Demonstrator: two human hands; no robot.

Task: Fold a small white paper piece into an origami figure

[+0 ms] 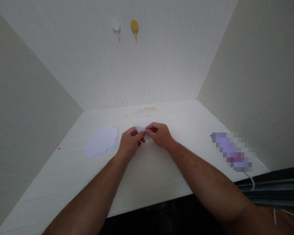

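A small piece of folded white paper is held between my two hands above the middle of the table. My left hand pinches it from the left, thumb on the near side. On the other side, my right hand grips its right edge between thumb and fingertips. The fingers cover part of the paper, so its full shape is hidden. To the left of my left hand lies a loose stack of white paper sheets with uneven edges.
White walls enclose the white table at the back and sides. A white hook and a yellow hook are on the back wall. A blurred-out device with a white cable lies at the right. A small orange spot shows at the left.
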